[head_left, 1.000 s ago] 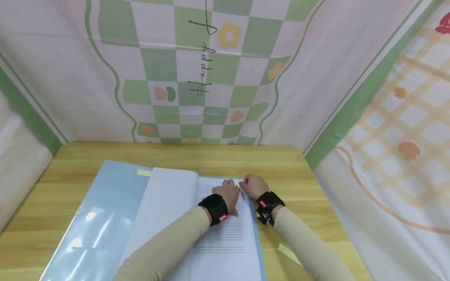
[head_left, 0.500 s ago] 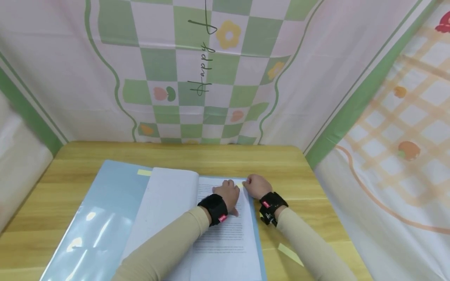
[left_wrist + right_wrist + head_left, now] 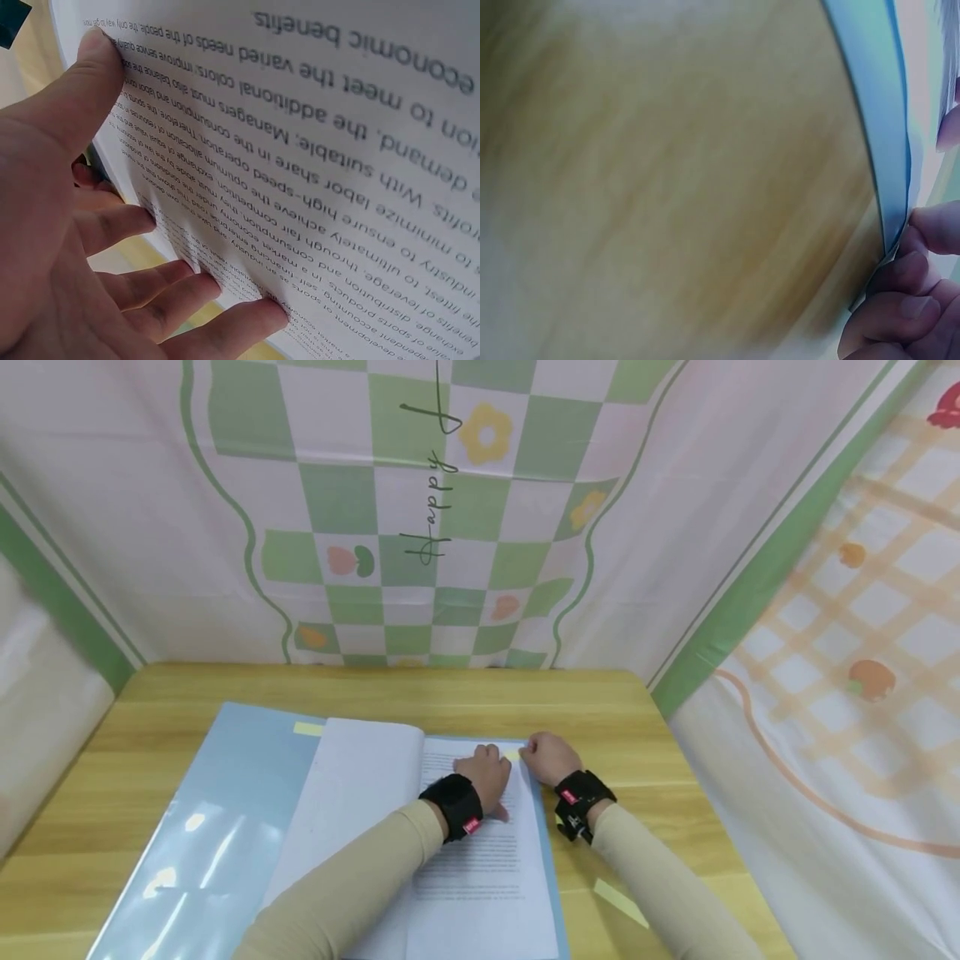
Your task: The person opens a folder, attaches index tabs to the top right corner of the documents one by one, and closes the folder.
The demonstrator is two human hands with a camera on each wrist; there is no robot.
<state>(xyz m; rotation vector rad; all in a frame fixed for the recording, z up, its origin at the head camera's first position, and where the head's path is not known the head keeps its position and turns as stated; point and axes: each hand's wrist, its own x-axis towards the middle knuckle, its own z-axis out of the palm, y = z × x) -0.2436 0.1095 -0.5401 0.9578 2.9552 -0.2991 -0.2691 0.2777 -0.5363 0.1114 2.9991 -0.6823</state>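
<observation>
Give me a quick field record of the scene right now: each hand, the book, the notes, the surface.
left hand: fingers flat on the printed page
right hand: pinching at the page's far right corner, by a yellow sticky note
book: open, lying in a light blue folder
other notes: one on the folder's far edge, one on the table near the right sleeve
surface: wooden table

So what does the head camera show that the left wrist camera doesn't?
Only the head view shows both hands together: the left hand resting on the printed page, the right hand at the page's far right corner by a small yellow sticky tab, plus the blue folder, the wooden table and the patterned backdrop. Only the left wrist view makes the print legible and shows straight fingers pressing the paper. Both show the left hand on the page.
</observation>
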